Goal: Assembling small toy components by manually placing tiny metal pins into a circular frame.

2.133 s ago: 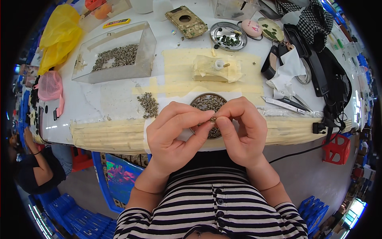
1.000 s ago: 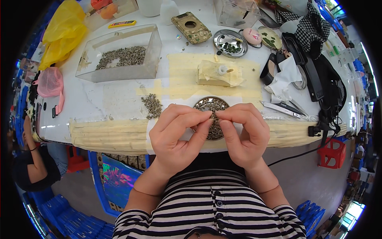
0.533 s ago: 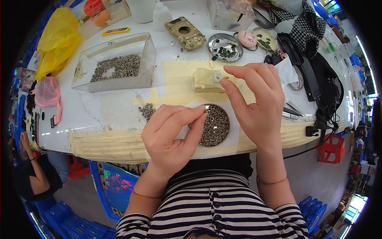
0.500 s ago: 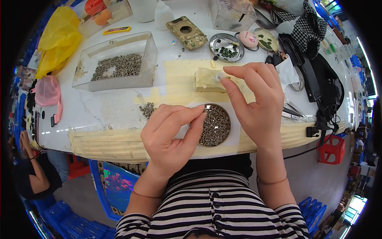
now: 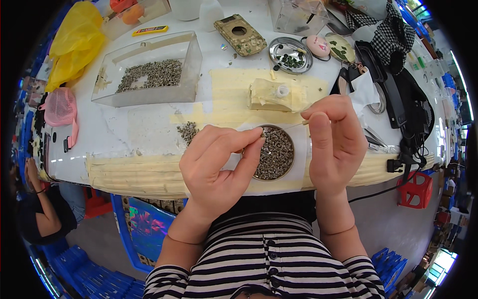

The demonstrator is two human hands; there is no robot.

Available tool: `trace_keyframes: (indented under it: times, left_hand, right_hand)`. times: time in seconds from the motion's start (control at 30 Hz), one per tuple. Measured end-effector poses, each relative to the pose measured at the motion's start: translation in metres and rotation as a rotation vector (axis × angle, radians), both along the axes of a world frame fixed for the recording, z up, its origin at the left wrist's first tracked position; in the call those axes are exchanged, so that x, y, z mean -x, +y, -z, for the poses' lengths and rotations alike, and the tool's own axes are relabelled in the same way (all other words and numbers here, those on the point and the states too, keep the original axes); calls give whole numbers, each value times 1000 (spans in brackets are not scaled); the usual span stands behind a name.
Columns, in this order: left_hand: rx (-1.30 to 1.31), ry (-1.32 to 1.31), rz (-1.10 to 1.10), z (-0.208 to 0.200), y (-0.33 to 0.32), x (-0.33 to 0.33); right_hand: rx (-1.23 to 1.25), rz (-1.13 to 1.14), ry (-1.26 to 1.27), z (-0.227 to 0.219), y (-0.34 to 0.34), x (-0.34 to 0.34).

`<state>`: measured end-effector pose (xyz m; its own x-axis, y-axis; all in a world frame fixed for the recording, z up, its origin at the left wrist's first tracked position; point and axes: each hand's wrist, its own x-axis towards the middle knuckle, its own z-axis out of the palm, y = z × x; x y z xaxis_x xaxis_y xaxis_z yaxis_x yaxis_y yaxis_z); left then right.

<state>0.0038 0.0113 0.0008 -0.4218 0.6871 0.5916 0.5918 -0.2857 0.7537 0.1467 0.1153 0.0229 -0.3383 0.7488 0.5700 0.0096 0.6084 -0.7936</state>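
Observation:
Between thumb and forefinger, my left hand (image 5: pixel 216 162) pinches a small metallic piece (image 5: pixel 264 134) above the round dish (image 5: pixel 292 167). That dish is filled with many small grey-brown metal parts (image 5: pixel 276 158). My right hand (image 5: pixel 338 147) is closed on a thin needle-like tool (image 5: pixel 305 122) with a pale end. Its fine tip points left toward the piece in my left fingers; whether they touch, I cannot tell. Beyond the dish stands a block wrapped in cream tape (image 5: pixel 263 102), with a small white cup (image 5: pixel 282 90) on top.
A clear plastic box (image 5: pixel 149 97) of similar parts stands at the left, and a loose pile (image 5: pixel 187 132) lies near my left hand. Farther back are a camouflage-patterned case (image 5: pixel 241 35) and a metal dish (image 5: pixel 308 62) with dark green bits. Tweezers (image 5: pixel 374 137) lie at right.
My right hand has drawn back from the white cup toward me, bringing the needle tool near my left fingers. My left hand stays over the dish. The view has shifted slightly.

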Motion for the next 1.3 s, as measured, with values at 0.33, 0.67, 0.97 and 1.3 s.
trace_keyframes:
  times: [0.33,0.67,0.97,1.3]
  left_hand:
    - [7,57,7,-1,1,0]
    - [8,49,4,0,1,0]
    - [-13,66,13,1,1,1]
    - [-10,28,9,1,-2,1]
  right_hand:
    - [21,-12,-35,2,-2,1]
    - [-54,-4,-81,2,0,2]
    - [28,3,-52,4,-1,0]
    - [-465,284,-177,-4,22,4]
